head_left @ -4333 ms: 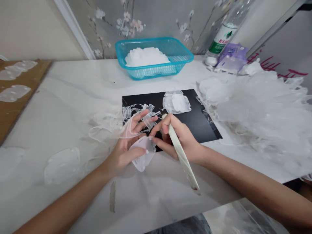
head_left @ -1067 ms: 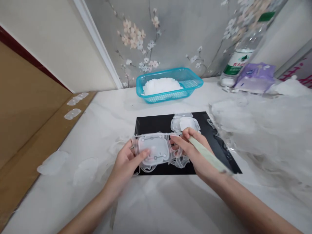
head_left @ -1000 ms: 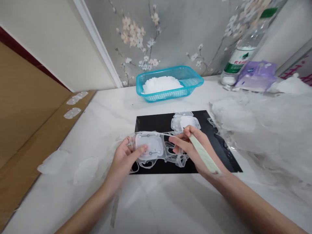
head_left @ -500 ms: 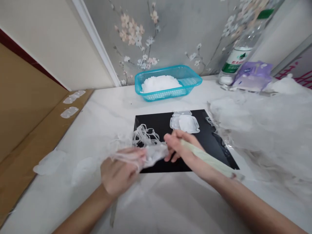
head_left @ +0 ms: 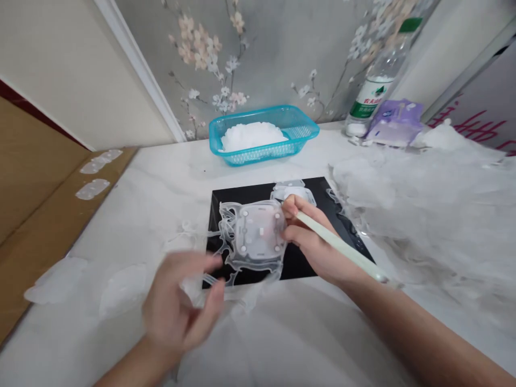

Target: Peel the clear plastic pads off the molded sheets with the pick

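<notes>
My right hand (head_left: 308,234) grips a slim pale green pen-shaped tool (head_left: 341,247), its thin dark tip pointing left. Its fingers also pinch the right edge of a translucent, rounded-square silicone-like piece (head_left: 258,231) with small round bumps near its corners. Stringy clear trimmings (head_left: 228,220) lie around that piece, on the black mat (head_left: 300,269). To the lower left, my left hand (head_left: 181,301) is blurred, thumb and fingers apart, holding nothing. Behind my right hand, a small stack of similar translucent pieces (head_left: 294,189) rests on the mat, partly hidden.
A blue basket (head_left: 264,156) holding white pieces stands by the wall. A bottle (head_left: 374,86) and a purple packet (head_left: 397,121) are at back right. A large translucent heap (head_left: 419,215) covers the right side. Loose pieces (head_left: 56,279) lie left, near cardboard (head_left: 86,209).
The silicone-like piece now lies flat and spread over the mat, pinched by my right hand. My left hand has let go of the clear material and moved down and left, opening.
</notes>
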A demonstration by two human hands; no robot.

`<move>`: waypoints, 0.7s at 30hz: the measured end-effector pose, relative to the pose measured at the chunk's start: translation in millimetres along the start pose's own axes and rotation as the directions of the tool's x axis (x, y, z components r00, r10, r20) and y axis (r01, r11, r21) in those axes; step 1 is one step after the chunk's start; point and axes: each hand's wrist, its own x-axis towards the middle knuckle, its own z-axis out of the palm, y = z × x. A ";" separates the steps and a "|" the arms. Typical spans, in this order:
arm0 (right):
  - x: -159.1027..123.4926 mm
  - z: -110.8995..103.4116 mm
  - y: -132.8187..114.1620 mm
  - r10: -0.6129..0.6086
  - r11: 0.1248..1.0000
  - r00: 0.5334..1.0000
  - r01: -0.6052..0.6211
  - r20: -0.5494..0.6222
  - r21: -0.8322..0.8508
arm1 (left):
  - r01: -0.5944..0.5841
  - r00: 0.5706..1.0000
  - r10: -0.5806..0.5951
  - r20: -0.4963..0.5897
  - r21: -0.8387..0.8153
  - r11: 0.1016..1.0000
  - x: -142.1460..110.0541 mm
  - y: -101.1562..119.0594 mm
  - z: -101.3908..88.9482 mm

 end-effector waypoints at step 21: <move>3.4 -4.5 -12.7 -0.032 0.887 0.998 0.003 -0.055 -0.461 | -0.060 0.912 -0.073 0.403 0.307 0.950 32.4 -24.9 34.1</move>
